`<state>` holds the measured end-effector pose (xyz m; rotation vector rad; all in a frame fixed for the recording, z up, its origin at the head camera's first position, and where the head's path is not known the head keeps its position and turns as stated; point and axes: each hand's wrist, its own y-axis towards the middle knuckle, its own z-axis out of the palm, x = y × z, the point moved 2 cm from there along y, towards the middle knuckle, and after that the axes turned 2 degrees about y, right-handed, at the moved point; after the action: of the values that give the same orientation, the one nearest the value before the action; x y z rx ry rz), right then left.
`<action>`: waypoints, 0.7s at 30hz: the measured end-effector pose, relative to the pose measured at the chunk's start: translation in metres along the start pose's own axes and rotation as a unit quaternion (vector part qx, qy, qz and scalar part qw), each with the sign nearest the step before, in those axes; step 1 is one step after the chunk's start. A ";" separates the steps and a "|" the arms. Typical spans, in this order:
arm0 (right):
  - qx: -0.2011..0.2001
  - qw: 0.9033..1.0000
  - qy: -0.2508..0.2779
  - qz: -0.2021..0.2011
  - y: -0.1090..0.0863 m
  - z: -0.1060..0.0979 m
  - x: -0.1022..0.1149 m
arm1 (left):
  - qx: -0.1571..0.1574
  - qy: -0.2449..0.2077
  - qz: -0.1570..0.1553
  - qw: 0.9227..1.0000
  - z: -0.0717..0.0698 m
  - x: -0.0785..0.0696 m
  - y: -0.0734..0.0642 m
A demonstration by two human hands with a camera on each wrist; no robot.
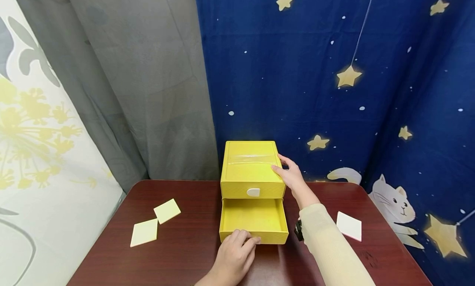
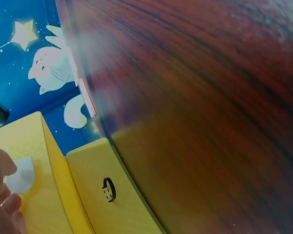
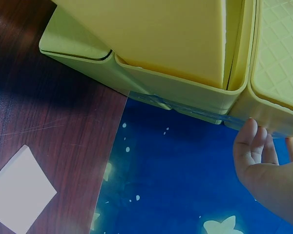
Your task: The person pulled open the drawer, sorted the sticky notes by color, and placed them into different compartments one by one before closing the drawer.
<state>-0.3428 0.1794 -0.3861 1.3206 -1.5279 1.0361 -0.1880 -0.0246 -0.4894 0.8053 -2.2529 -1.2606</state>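
A yellow two-drawer box point(image 1: 243, 171) stands near the table's back edge, clear tape across its top. Its lower drawer point(image 1: 275, 236) is pulled out toward me; the upper drawer point(image 1: 234, 190) sits flush, its white handle showing. My left hand point(image 1: 236, 252) grips the lower drawer's front, fingers over the rim. In the left wrist view its fingers point(image 2: 12, 202) lie by that drawer's white handle point(image 2: 25, 175). My right hand point(image 1: 291, 175) holds the box's right side, thumb on the top edge. The right wrist view shows its fingers point(image 3: 254, 139) against the side, near the tape point(image 3: 198, 112).
Two pale yellow note pads point(image 1: 144, 232) point(image 1: 167, 211) lie on the left of the dark red table point(image 1: 193, 244), corners nearly meeting. A white pad point(image 1: 349, 226) lies to the right. Grey and blue starry curtains point(image 1: 259, 71) hang behind the table.
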 end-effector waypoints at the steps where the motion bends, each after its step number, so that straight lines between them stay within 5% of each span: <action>1: 0.000 1.000 0.001 0.000 0.000 0.000 0.000 | 0.001 0.000 -0.001 1.000 0.000 0.000 0.000; 15: -0.003 1.000 0.001 0.001 0.000 0.000 0.000 | -0.021 -0.025 0.003 0.999 -0.009 0.004 0.001; 21: -0.002 1.000 0.001 0.001 0.000 0.001 -0.001 | -0.054 -0.037 0.016 0.998 -0.019 0.012 0.004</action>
<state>-0.3429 0.1789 -0.3872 1.3152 -1.5293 1.0350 -0.1863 -0.0422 -0.4757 0.6926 -2.2236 -1.4041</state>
